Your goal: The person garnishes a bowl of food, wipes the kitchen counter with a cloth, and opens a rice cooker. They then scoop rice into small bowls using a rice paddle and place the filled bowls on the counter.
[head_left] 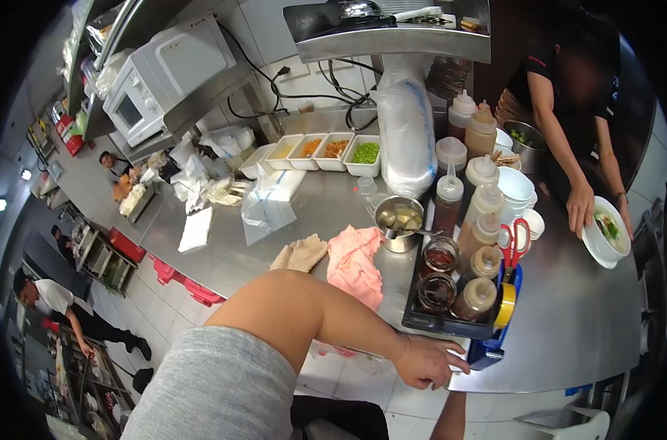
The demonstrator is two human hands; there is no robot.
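Observation:
My left hand [430, 361] reaches across from a grey sleeve to the counter's near edge. Its index finger is stretched out and other fingers are bent; the fingertips lie at a small white paper-like piece [459, 362] beside a blue holder [487, 355]. I see nothing held in it. Of my right arm only a bare forearm [451, 418] shows at the bottom; the hand itself is hidden. Just beyond the left hand stands a black tray [443, 323] with sauce bottles [474, 299] and dark glass jars [437, 292]. Red-handled scissors [514, 246] and yellow tape [505, 306] sit beside it.
A co-worker's hands [581, 205] hold a white bowl [609, 233] of food at right. A pink cloth [355, 264], a brown cloth [299, 253] and a metal pot [399, 221] lie on the steel counter [568, 330]. Farther back are topping containers [363, 156] and a microwave [165, 81].

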